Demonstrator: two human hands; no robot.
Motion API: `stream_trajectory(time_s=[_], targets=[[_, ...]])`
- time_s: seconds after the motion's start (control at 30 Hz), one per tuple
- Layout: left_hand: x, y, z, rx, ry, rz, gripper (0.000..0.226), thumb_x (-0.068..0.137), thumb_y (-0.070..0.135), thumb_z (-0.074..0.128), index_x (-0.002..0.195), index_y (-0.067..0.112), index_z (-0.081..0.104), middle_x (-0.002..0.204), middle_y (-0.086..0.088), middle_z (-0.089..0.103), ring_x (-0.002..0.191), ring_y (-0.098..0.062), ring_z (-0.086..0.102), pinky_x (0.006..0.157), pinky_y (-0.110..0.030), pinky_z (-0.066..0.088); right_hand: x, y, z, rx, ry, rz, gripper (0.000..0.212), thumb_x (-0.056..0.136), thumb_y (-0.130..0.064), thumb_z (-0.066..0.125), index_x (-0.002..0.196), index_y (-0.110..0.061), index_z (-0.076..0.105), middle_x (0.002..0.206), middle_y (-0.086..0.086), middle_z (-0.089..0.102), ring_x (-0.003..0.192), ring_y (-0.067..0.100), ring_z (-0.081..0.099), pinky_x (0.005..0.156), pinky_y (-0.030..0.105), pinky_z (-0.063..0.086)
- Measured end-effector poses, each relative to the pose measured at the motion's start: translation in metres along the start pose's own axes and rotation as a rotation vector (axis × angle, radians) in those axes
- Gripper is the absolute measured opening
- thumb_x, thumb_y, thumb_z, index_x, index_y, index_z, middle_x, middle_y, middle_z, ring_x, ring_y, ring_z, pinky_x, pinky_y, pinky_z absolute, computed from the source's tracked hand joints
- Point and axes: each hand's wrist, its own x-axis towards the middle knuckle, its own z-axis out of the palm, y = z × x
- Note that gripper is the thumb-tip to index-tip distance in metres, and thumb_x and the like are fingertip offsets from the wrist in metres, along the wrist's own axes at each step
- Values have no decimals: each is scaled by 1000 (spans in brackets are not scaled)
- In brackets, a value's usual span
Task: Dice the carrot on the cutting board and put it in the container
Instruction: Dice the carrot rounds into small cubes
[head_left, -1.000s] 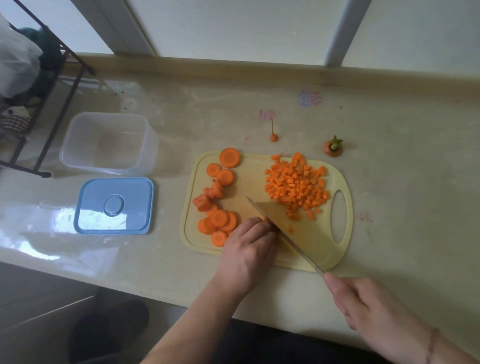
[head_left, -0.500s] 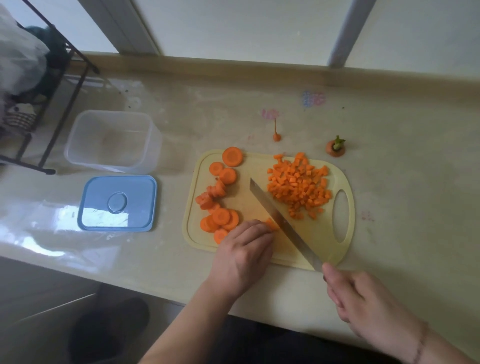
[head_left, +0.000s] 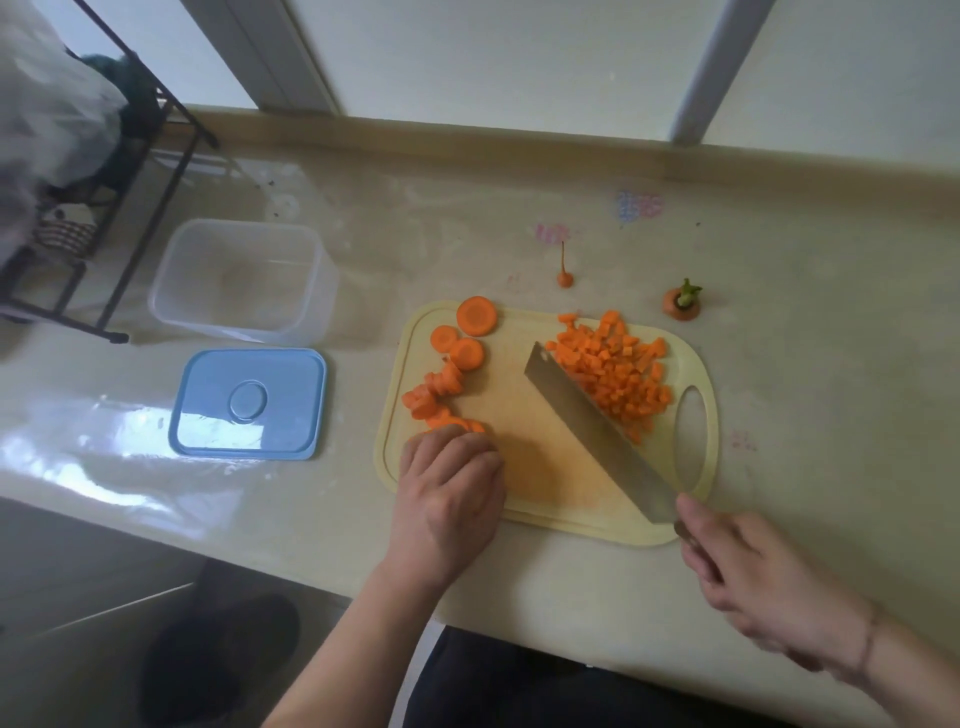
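Note:
A pale yellow cutting board (head_left: 540, 499) lies on the counter. Round carrot slices (head_left: 457, 358) are strewn along its left side, and a heap of diced carrot (head_left: 618, 374) sits at its right. My right hand (head_left: 753, 582) grips the handle of a knife (head_left: 592, 426), whose blade lies flat-angled against the left edge of the diced heap. My left hand (head_left: 449, 493) rests with curled fingers over the nearest slices at the board's front left; what it holds is hidden. The clear plastic container (head_left: 244, 280) stands open at the far left.
The container's blue lid (head_left: 249, 402) lies in front of it. A carrot top with green stub (head_left: 681, 301) and a thin carrot tail (head_left: 565, 275) lie behind the board. A black wire rack (head_left: 119, 208) stands at far left. The counter's front edge runs near me.
The knife has swung away from my left hand to the right, pushing cut pieces into the diced heap. My left hand has shifted left onto the slices.

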Motion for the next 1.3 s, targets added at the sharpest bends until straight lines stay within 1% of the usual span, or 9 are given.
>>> stream_trajectory(time_s=[0.13, 0.33, 0.5, 0.63, 0.73, 0.83, 1.03, 1.17, 1.3], targets=[[1, -8, -8, 2, 160, -90, 16, 87, 5, 67, 100, 13, 69, 102, -7, 70, 96, -29, 62, 85, -41, 47, 2, -14, -1, -44, -10, -52, 67, 72, -82, 33, 62, -16, 38, 50, 2, 26, 39, 15, 18, 39, 17, 15], [35, 25, -29, -311, 356, -45, 15, 79, 5, 54, 92, 10, 53, 96, -6, 55, 87, -27, 54, 79, -40, 44, -6, 2, 7, -603, 245, -357, 87, 67, -96, 6, 54, -17, 41, 44, -2, 47, 42, 10, 46, 43, 21, 30], [74, 39, -22, -69, -118, -32, 19, 79, 35, 60, 72, 17, 59, 73, 8, 55, 79, -21, 51, 78, -37, 37, -5, -3, 7, -951, 411, -364, 81, 64, -86, -19, 68, -28, 37, 63, -3, 54, 66, 11, 62, 55, 26, 44], [87, 37, 4, 115, -431, -91, 26, 78, 46, 57, 68, 22, 52, 67, 11, 52, 74, -20, 50, 73, -37, 38, -2, -2, 6, -930, 490, -407, 80, 65, -83, -26, 76, -30, 34, 75, -5, 61, 76, 11, 66, 63, 29, 52], [94, 41, 17, 78, -476, -111, 26, 79, 45, 57, 69, 23, 50, 70, 8, 55, 76, -22, 52, 71, -38, 39, 3, 0, 7, -925, 427, -395, 67, 81, -83, -3, 71, -29, 36, 61, -1, 61, 56, 21, 65, 45, 36, 49], [100, 47, 30, 40, -469, -131, 23, 82, 38, 59, 69, 21, 50, 71, 3, 57, 77, -28, 56, 72, -39, 41, 3, 0, 8, -1035, 465, -427, 60, 89, -76, 17, 62, -28, 40, 44, 0, 53, 35, 22, 55, 32, 27, 30], [104, 37, 18, -151, -146, -171, 14, 92, 19, 60, 88, 9, 69, 85, -3, 65, 80, -24, 59, 72, -37, 48, -5, 0, 11, -1008, 511, -420, 83, 65, -84, -20, 80, -30, 40, 79, -5, 66, 75, 11, 67, 61, 28, 49], [79, 5, -25, -133, 170, -284, 14, 87, 1, 60, 96, 5, 70, 95, 0, 66, 90, -23, 61, 81, -35, 49, -7, 9, 10, -588, 353, -333, 94, 61, -98, 2, 61, -15, 46, 49, -2, 51, 48, 11, 47, 52, 27, 40], [43, -23, -35, 139, -195, 8, 33, 79, 25, 68, 110, 13, 70, 109, 2, 69, 107, -32, 56, 86, -47, 42, -18, 1, 15, -144, 179, -179, 84, 60, -96, 31, 56, -14, 43, 41, -3, 36, 37, 6, 31, 38, 15, 28]])
